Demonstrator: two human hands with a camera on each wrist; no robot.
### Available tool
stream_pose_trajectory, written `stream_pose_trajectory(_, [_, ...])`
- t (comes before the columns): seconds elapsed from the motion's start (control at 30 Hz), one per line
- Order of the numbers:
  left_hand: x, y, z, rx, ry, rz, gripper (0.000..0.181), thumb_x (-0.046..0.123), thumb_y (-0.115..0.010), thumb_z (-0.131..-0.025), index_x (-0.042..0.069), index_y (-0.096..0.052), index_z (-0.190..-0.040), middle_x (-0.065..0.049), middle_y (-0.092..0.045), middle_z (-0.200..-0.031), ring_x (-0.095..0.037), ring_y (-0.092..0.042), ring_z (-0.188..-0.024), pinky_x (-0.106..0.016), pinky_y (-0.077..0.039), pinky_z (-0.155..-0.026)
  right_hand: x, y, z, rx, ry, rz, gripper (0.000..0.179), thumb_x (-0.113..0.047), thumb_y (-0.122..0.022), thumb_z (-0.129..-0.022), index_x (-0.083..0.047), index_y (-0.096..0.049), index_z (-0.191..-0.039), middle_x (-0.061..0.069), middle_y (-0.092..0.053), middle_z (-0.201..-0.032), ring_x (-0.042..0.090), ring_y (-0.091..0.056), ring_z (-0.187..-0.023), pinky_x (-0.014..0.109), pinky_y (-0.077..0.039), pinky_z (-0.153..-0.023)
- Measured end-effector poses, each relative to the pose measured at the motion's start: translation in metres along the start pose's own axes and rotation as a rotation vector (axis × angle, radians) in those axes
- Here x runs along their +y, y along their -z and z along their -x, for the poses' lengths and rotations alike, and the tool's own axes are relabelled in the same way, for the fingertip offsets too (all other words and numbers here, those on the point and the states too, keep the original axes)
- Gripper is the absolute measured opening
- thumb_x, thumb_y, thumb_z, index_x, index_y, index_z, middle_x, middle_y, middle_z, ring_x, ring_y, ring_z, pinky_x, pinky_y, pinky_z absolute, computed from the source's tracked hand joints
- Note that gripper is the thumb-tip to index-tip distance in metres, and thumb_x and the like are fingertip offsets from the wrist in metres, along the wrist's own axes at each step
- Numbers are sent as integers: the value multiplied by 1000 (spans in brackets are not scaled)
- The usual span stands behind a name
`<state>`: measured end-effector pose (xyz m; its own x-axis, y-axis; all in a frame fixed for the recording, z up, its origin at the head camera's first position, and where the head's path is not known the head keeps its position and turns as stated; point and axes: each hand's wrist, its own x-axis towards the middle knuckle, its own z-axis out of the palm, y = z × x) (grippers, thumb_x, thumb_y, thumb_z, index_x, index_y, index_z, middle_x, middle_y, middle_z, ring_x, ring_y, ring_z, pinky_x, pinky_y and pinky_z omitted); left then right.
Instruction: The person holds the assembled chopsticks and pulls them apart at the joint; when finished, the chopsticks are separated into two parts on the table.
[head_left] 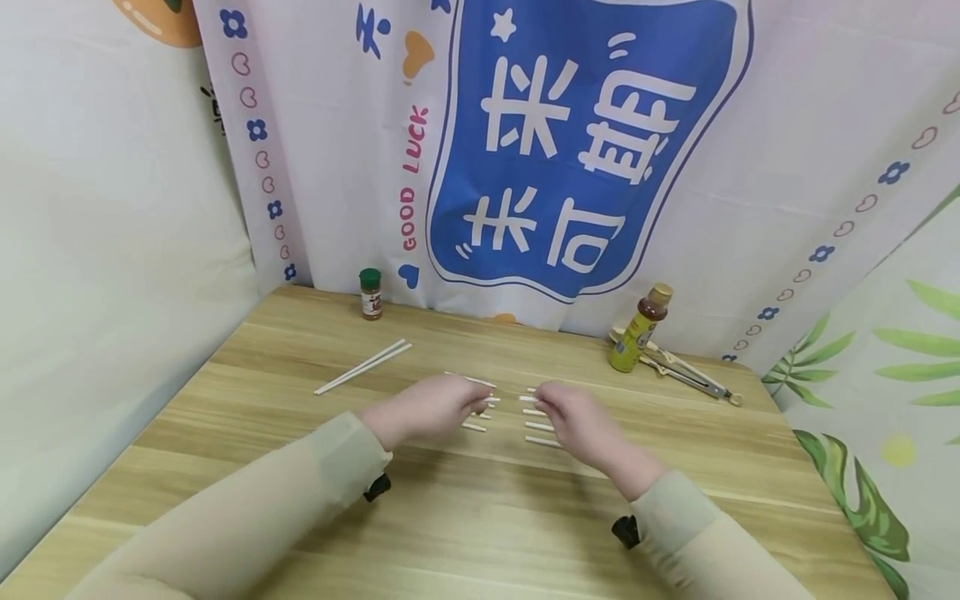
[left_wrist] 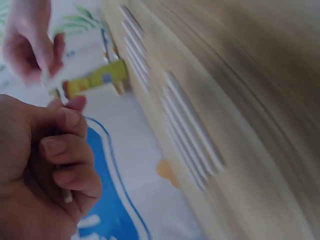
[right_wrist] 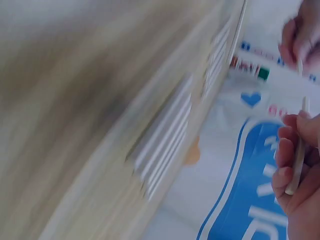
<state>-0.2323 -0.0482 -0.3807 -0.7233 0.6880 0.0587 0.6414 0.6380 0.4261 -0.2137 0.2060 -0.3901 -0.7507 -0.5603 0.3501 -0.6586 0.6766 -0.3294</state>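
My left hand (head_left: pixel 438 407) is raised over the middle of the table, its fingers curled round a short white stick (left_wrist: pixel 67 195). Facing it a little to the right, my right hand (head_left: pixel 581 421) grips another short white stick (right_wrist: pixel 298 162). The near ends of these two sticks point toward each other with a gap between them. Below the hands lie two groups of short white sticks side by side, a left group (head_left: pixel 474 427) and a right group (head_left: pixel 543 442). The hands partly cover both groups in the head view; the wrist views show each as a roughly parallel row.
Two long white sticks (head_left: pixel 363 367) lie at the left of the wooden table (head_left: pixel 480 517). A green-lidded spice jar (head_left: pixel 371 298) stands at the back left. At the back right are a yellow-labelled bottle (head_left: pixel 632 340) and tongs (head_left: pixel 697 382). A printed cloth (head_left: pixel 360 167) hangs behind.
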Motion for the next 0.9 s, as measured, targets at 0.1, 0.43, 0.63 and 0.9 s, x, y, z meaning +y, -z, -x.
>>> stream_pose_trajectory(0.1, [-16,-1,3,3,39,-5,22,23,-53,-103,9,-70,-97,-1,-68,-89,-15,-62,-82,-39,-50,-78,11,7,6,-1,-83,7,8,-6,-63,-96,-11,-68,-96,-5,-62,-88,10,-59,-78,35,-51,-70])
stream_pose_trajectory(0.43, [-36,-11,10,-44,38,-87,8,15,-53,-102,12,-61,-101,4,-61,-85,-14,-60,-79,-38,-51,-74,19,6,20,-163,-102,1,16,2,-62,-94,-2,-69,-108,7,-68,-100,22,-65,-93,40,-53,-80])
stream_pose_trajectory(0.63, [-33,-16,11,-72,20,-43,15,13,-62,-96,18,-55,-84,8,-52,-74,-10,-50,-66,-30,-44,-61,15,-8,26,-192,-110,17,9,-3,-70,-90,-10,-66,-87,-5,-60,-79,9,-54,-71,30,-48,-63])
stream_pose_trajectory(0.9, [-32,-20,8,-71,-13,-125,22,10,-70,-87,19,-59,-72,8,-51,-70,-10,-49,-64,-30,-44,-61,10,-21,27,-231,-41,99,12,-4,-77,-82,-13,-69,-82,-6,-54,-80,11,-52,-75,31,-47,-67])
